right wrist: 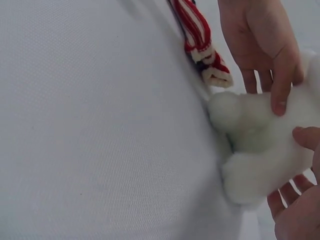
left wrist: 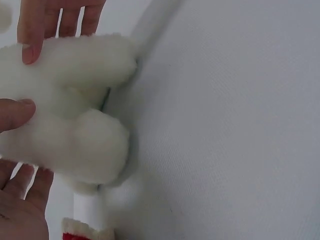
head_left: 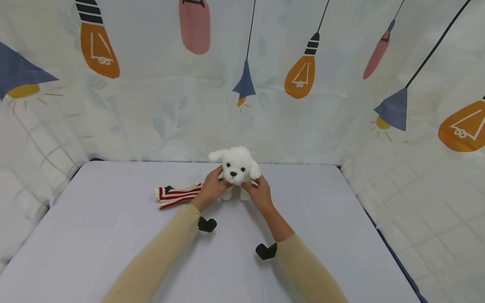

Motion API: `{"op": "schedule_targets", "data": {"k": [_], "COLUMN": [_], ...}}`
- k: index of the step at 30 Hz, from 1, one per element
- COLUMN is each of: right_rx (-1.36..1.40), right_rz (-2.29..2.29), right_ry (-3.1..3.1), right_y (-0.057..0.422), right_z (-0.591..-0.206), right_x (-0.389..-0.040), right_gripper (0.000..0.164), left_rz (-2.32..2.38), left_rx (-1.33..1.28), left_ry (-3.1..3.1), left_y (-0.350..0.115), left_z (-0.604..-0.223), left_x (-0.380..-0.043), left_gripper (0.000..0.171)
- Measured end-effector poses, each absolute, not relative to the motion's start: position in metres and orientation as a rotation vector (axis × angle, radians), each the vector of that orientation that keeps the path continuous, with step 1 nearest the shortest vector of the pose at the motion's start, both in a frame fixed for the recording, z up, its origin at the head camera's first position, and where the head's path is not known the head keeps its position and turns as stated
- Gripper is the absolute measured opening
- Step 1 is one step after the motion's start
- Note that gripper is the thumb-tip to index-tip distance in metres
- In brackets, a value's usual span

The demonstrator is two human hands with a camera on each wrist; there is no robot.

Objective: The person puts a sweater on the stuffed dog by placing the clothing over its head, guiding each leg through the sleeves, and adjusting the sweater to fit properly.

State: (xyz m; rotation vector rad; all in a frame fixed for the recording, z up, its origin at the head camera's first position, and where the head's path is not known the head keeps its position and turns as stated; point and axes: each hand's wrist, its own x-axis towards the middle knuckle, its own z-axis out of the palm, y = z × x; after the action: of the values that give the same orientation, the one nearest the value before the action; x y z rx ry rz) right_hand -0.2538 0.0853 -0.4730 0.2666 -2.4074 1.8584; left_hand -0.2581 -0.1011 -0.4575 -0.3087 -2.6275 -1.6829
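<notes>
A white plush dog (head_left: pixel 238 163) stands upright near the table's far edge, its face toward me. My left hand (head_left: pixel 213 187) grips it on the left side, thumb across its chest and fingers behind. On the other side my right hand (head_left: pixel 260 194) holds it the same way. In the left wrist view both thumbs press into the white fur (left wrist: pixel 75 125), and the paws are down at the tabletop. Beside my left hand lies a red-and-white striped knit garment (head_left: pixel 178 195) with a dark patch; its right end is hidden behind that hand.
The white-covered table (head_left: pixel 113 235) ends at a light curtain (head_left: pixel 212 122) printed with lamps and bulbs, which also hangs along both sides. Dark wrist-worn pieces (head_left: pixel 207 224) stick out from both sleeves, close above the tabletop.
</notes>
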Motion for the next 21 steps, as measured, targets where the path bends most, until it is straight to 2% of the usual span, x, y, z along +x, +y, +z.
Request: {"op": "schedule_targets", "data": {"k": [6,13,21], "right_rx": [0.178,0.186,0.315], "right_rz": [1.700,1.474,1.517], "right_ry": [-2.465,-2.439,-2.371], "right_y": [0.084,0.083,0.076], "right_z": [-0.466,-0.466,-0.470], "right_x": [-0.245,-0.233,-0.225], "right_gripper": [0.058,0.036,0.020], "left_rz": [-1.691,-1.531,-1.381], "left_rx": [-0.314,-0.291,-0.280], "left_ry": [-2.650,-2.711,-2.821], "left_y": [-0.109,-0.125,-0.149], "left_z": [-0.458,-0.459,-0.459], "left_x": [-0.252,-0.247,-0.239], "left_gripper": [0.066,0.056,0.053]}}
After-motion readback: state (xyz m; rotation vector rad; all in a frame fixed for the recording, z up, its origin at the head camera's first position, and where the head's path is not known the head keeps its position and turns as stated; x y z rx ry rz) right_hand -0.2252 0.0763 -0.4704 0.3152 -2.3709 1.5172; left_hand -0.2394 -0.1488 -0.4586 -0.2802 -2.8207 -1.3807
